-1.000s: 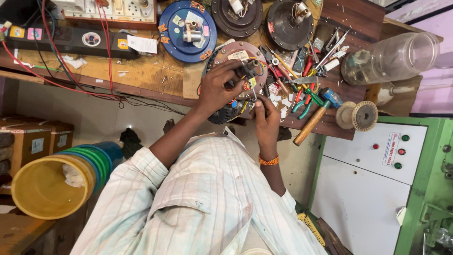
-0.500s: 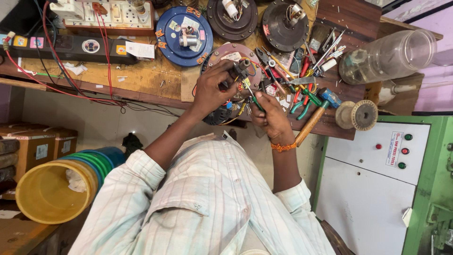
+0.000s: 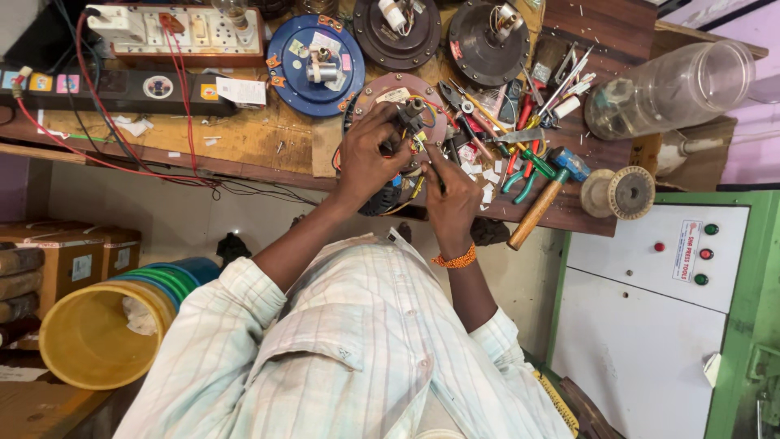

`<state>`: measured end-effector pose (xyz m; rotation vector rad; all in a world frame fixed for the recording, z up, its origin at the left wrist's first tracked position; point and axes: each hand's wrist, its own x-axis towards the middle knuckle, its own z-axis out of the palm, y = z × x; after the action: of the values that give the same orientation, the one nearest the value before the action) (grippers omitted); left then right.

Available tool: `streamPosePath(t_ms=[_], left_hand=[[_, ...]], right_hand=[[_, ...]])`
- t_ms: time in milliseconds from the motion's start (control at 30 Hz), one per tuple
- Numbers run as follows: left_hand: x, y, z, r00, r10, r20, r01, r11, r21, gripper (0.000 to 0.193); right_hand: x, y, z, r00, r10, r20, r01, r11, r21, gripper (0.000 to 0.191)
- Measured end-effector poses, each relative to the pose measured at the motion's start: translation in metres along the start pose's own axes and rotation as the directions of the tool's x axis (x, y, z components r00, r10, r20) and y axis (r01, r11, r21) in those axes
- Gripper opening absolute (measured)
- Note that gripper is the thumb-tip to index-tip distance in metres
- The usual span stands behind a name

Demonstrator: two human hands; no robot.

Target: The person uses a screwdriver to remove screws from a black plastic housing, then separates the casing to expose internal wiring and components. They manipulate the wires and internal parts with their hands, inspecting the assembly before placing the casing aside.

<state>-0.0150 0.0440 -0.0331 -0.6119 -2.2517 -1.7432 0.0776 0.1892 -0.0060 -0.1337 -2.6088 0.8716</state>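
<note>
Motor stator (image 3: 398, 102) at counter (image 3: 244, 138) edge, wiring unfinished. I see left hand (image 3: 370, 158) gripping stator coil, right hand (image 3: 451, 199) fingers pinching wire (image 3: 422, 146). Cover not on; hammer (image 3: 544, 195) untouched.

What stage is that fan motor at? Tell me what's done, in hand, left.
Done: motor lies opened on the bench. In hand: left hand steadies it, right hand pinches its wires. Left: wires hang loose, no cover on; three more motors lie behind.

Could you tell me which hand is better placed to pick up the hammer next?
Right, probably: the right hand lies nearer the hammer, while the left hand grips the round motor.
</note>
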Motion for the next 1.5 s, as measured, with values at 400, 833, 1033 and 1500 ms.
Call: streamPosePath(t_ms=[400, 833, 1033, 1500], left_hand=[[-0.003, -0.002, -0.016, 0.998, 0.056, -0.008, -0.056, 0.998, -0.028, 0.019], [-0.003, 0.001, -0.028, 1.0, 0.002, 0.03, 0.002, 0.99, -0.139, 0.017], [-0.004, -0.003, -0.028, 0.999, 0.024, 0.049, -0.016, 0.987, -0.159, 0.017], [-0.051, 0.004, -0.014, 0.967, -0.227, -0.118, 0.21, 0.967, -0.145, 0.021]], right_hand=[[0.011, 0.006, -0.016, 0.903, 0.279, 0.326, -0.395, 0.84, 0.373, 0.029], [0.001, 0.0, -0.002, 0.857, 0.441, 0.267, -0.511, 0.795, 0.327, 0.032], [0.001, -0.012, -0.001, 0.972, 0.229, -0.043, -0.213, 0.948, 0.239, 0.049], [-0.012, 0.011, 0.005, 0.89, 0.387, 0.241, -0.455, 0.715, 0.531, 0.02]])
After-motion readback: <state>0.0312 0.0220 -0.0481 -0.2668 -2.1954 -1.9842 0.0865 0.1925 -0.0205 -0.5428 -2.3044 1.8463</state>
